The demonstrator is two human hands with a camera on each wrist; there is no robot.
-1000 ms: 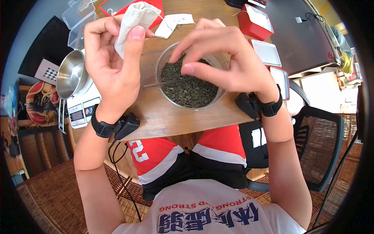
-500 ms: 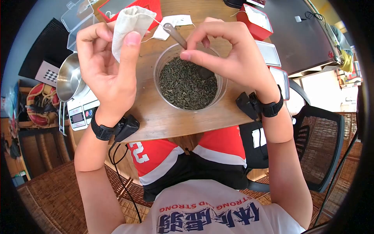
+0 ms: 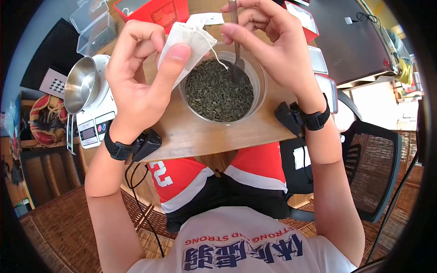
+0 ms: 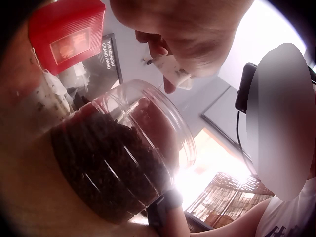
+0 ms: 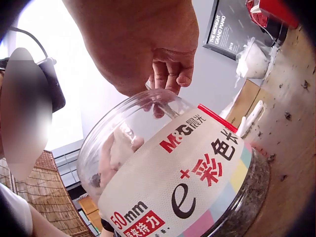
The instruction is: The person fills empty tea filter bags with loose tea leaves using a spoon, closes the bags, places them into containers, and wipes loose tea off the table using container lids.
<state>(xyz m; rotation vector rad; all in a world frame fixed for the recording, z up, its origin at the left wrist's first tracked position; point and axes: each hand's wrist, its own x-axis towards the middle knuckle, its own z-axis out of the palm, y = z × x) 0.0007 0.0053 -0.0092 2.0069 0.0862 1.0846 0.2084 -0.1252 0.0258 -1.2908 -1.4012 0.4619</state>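
Observation:
My left hand (image 3: pixel 139 84) pinches a small white drawstring pouch (image 3: pixel 190 44) between thumb and fingers. A thin string with a knotted end hangs from the pouch over the tub. My right hand (image 3: pixel 277 52) holds a metal spoon (image 3: pixel 236 52) by its handle; the spoon stands nearly upright with its bowl at the leaves. Dark dried tea leaves (image 3: pixel 216 98) partly fill the clear round plastic tub (image 3: pixel 261 88). The tub's printed label (image 5: pixel 185 180) shows in the right wrist view. In the left wrist view the leaves show through the clear wall (image 4: pixel 140 128).
A steel pan (image 3: pixel 83 85) sits by a white digital scale (image 3: pixel 98 127) at the left. Behind are a red box (image 3: pixel 164 13) and an open clear plastic case (image 3: pixel 98 32). Another red box (image 3: pixel 310 32) and pale trays (image 3: pixel 318 60) stand right. Leaf crumbs (image 5: pixel 288 116) dot the table.
My right hand has picked up the spoon from across the tub's rim and turned it upright, bowl in the leaves. The left hand has brought the pouch right and down, over the tub's edge.

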